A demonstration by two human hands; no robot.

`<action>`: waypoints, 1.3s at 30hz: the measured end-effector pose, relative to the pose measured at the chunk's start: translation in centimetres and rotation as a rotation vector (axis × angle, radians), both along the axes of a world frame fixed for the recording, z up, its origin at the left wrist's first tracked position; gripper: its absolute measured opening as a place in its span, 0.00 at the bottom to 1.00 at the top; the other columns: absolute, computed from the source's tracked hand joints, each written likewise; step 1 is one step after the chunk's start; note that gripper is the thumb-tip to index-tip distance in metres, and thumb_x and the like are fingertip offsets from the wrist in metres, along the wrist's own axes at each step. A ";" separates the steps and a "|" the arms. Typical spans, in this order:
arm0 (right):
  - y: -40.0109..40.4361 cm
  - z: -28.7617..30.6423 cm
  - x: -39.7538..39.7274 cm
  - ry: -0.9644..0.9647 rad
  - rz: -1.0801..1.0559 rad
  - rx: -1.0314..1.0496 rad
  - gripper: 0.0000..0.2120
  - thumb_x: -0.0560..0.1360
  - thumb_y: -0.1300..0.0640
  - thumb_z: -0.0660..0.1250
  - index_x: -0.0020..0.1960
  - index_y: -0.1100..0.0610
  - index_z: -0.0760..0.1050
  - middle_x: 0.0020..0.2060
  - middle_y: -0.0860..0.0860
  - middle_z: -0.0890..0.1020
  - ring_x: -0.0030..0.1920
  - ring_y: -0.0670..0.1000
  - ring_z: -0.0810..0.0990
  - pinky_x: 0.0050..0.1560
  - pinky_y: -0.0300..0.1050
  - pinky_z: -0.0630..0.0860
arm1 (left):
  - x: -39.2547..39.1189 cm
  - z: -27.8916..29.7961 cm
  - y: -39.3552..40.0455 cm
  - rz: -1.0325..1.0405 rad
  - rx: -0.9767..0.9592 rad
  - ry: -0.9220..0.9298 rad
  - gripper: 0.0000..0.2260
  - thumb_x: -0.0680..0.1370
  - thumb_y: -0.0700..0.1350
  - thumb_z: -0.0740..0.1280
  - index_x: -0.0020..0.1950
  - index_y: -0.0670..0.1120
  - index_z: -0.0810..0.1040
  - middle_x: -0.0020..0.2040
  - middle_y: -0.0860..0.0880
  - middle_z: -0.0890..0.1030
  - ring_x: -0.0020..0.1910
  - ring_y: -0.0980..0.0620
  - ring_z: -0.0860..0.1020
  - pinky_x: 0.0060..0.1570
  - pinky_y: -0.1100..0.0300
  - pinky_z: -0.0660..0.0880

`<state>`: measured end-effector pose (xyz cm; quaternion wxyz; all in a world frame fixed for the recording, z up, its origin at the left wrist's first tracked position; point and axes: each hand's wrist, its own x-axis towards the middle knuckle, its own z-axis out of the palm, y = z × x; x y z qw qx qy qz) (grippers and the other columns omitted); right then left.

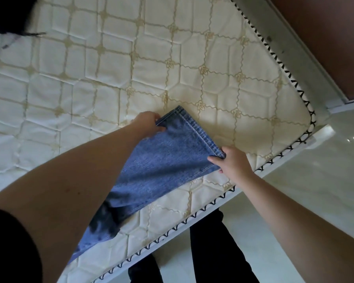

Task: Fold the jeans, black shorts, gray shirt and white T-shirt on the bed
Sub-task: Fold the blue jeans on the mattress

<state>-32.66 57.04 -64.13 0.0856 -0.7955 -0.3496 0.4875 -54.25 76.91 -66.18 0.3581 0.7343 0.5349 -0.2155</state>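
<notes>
Jeans: the blue jeans [168,160] are lying across the near right part of the mattress, the hem end pointing toward its middle and the rest running down along the near edge under the left arm.
Left hand: the left hand [146,123] is pinching the far corner of the hem, fingers curled round the cloth and lifting it a little.
Right hand: the right hand [234,162] is gripping the near corner of the hem, thumb lying on top of the denim and fingers curled underneath, close to the near edge.
Dark cloth: a black piece of clothing [8,15] is sitting at the far left corner of the view, a cord trailing from it; which garment it is cannot be told.
Mattress: the cream quilted mattress [131,58] is showing a stitched lattice of tan leaf motifs, and black zigzag stitching is running along its right and near edges.
Room: a pale glossy floor [315,180] is catching light beside the near right corner; a reddish-brown panel [335,37] is standing beyond the right edge; the person's dark trouser legs [213,242] are standing against the near edge.
</notes>
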 end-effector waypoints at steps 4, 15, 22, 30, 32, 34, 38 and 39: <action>-0.5 -0.3 1.0 0.003 -0.105 0.042 0.16 0.74 0.47 0.72 0.38 0.58 0.72 0.33 0.53 0.80 0.29 0.49 0.83 0.21 0.36 0.67 | 1.3 0.8 0.7 -0.010 0.090 -0.179 0.06 0.75 0.45 0.72 0.51 0.48 0.78 0.41 0.49 0.76 0.44 0.48 0.75 0.41 0.60 0.65; -0.8 -2.2 2.8 0.011 -0.193 0.046 0.15 0.74 0.47 0.72 0.54 0.50 0.68 0.39 0.41 0.76 0.38 0.41 0.75 0.33 0.34 0.66 | 6.7 0.4 1.0 0.207 0.102 -0.186 0.12 0.78 0.49 0.67 0.59 0.46 0.77 0.42 0.50 0.77 0.35 0.51 0.74 0.32 0.62 0.68; 0.9 -2.7 4.6 -0.072 -0.185 0.131 0.15 0.78 0.66 0.63 0.35 0.55 0.66 0.37 0.56 0.81 0.38 0.53 0.82 0.30 0.36 0.71 | 7.0 0.8 2.3 0.181 0.200 -0.155 0.04 0.79 0.46 0.65 0.52 0.50 0.78 0.41 0.49 0.76 0.41 0.49 0.74 0.34 0.61 0.66; 2.2 -1.7 2.8 0.009 0.095 0.014 0.19 0.75 0.41 0.68 0.52 0.52 0.66 0.39 0.45 0.76 0.37 0.47 0.77 0.30 0.38 0.67 | 8.5 0.4 1.7 0.223 0.143 -0.119 0.07 0.77 0.47 0.69 0.54 0.47 0.77 0.40 0.50 0.75 0.36 0.51 0.73 0.34 0.60 0.69; 2.8 -1.9 2.4 -0.058 0.152 -0.041 0.17 0.76 0.44 0.68 0.43 0.56 0.69 0.34 0.48 0.73 0.35 0.49 0.74 0.28 0.40 0.62 | 8.0 0.3 1.5 0.234 0.148 -0.103 0.08 0.76 0.49 0.70 0.51 0.47 0.76 0.38 0.50 0.75 0.33 0.52 0.73 0.31 0.60 0.68; 3.1 -1.9 2.8 -0.114 0.210 -0.069 0.19 0.78 0.44 0.66 0.39 0.58 0.68 0.33 0.50 0.72 0.33 0.49 0.71 0.28 0.42 0.61 | 7.7 0.4 1.8 0.235 0.176 -0.075 0.09 0.77 0.49 0.70 0.51 0.46 0.78 0.41 0.48 0.77 0.37 0.50 0.74 0.32 0.60 0.67; 2.3 -1.7 4.9 -0.178 0.197 -0.062 0.19 0.77 0.42 0.67 0.40 0.57 0.69 0.31 0.50 0.73 0.30 0.48 0.71 0.28 0.42 0.62 | 8.4 0.3 2.4 0.166 0.189 -0.042 0.07 0.76 0.49 0.70 0.52 0.48 0.81 0.37 0.51 0.76 0.32 0.54 0.72 0.30 0.63 0.65; 1.9 -1.8 5.4 -0.187 0.187 -0.053 0.19 0.76 0.43 0.67 0.40 0.57 0.69 0.30 0.50 0.72 0.29 0.48 0.70 0.27 0.42 0.61 | 8.9 0.2 2.4 0.162 0.181 -0.049 0.06 0.76 0.49 0.70 0.51 0.49 0.81 0.36 0.52 0.76 0.31 0.56 0.72 0.29 0.64 0.65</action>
